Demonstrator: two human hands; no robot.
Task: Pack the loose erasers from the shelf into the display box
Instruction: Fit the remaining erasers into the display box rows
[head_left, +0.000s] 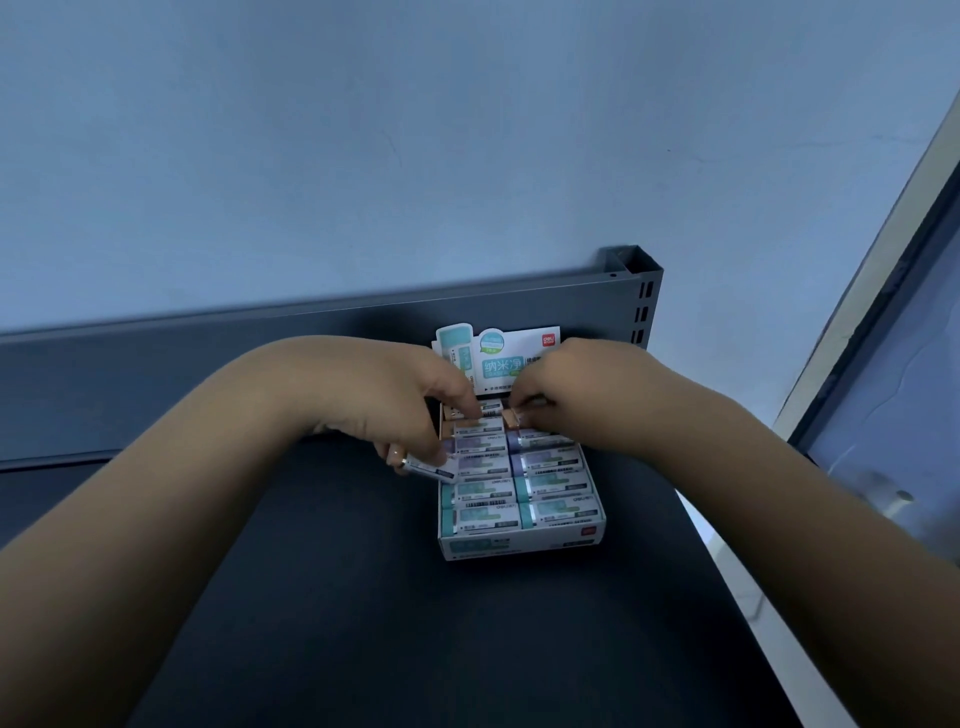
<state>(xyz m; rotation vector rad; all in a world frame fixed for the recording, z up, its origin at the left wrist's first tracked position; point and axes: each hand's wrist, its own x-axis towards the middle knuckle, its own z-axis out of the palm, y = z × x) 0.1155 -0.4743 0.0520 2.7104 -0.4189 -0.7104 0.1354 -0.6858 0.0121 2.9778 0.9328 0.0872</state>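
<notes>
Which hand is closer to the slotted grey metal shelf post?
Right. The right hand lies below-left of the slotted grey metal shelf post; the left hand is farther left, across the white display box.

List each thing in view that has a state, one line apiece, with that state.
display box: open, header flap upright at the back, nearly full.
packed erasers: lying flat in two columns.
left hand: holds a loose eraser at the box's left edge.
right hand: pinches the back-right eraser in the rear row.
shelf: bears the box.
</notes>
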